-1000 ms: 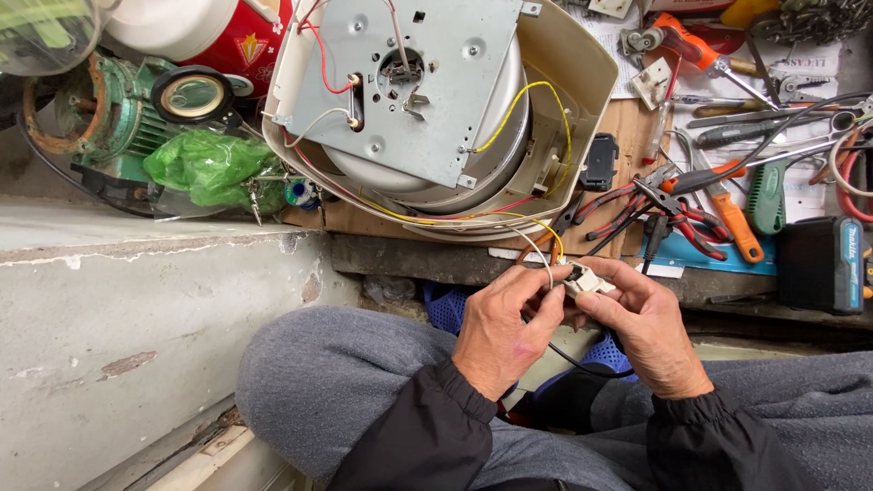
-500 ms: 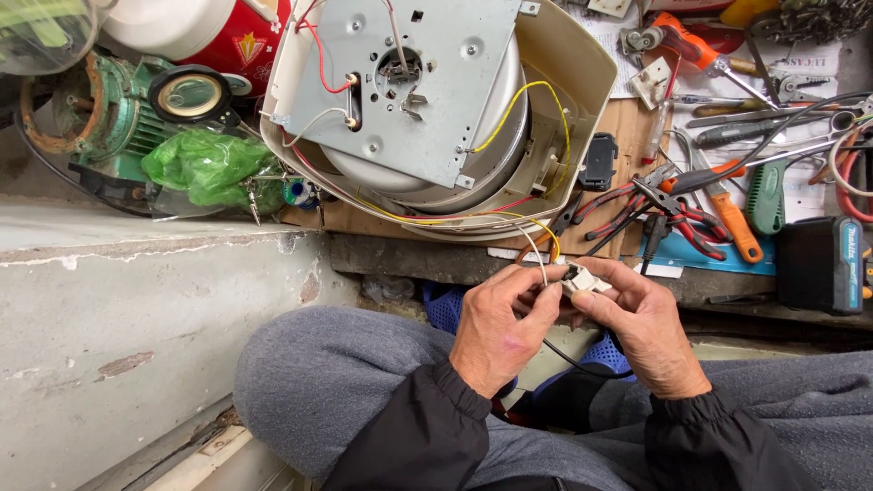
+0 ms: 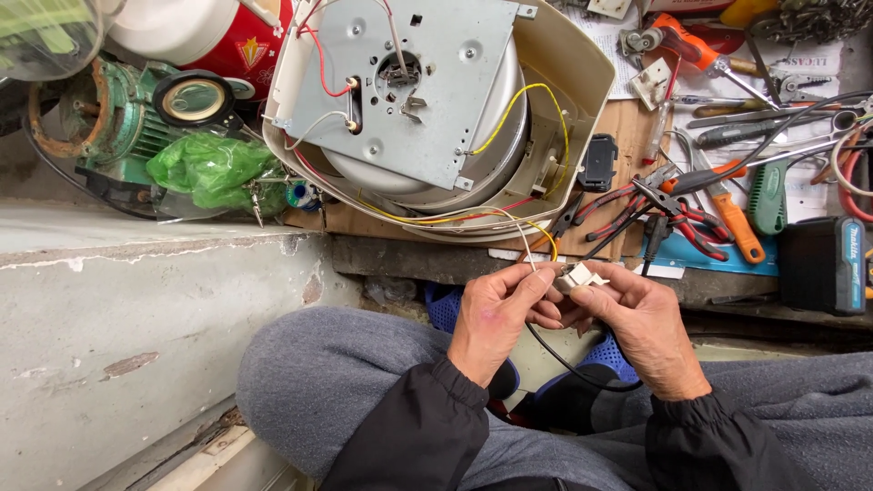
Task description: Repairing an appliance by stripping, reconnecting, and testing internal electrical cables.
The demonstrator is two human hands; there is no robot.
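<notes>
left hand point(image 3: 496, 314): fingers pinching the thin white wire point(image 3: 526, 245) just beside the small white connector point(image 3: 579, 275)
right hand point(image 3: 641, 323): thumb and fingers closed on the connector, over my knees, just below the cooker base
risk: I judge a hard tug could pull the wire out of the connector, or strain the yellow wire point(image 3: 523, 114) inside the base
black cable point(image 3: 564, 364): hangs under my hands and could snag
upturned rice cooker base point(image 3: 582, 73): holds the grey metal plate point(image 3: 427, 73), the inner pot's rounded bottom, red and yellow wiring
pliers point(image 3: 682, 214): right of the base, well apart
</notes>
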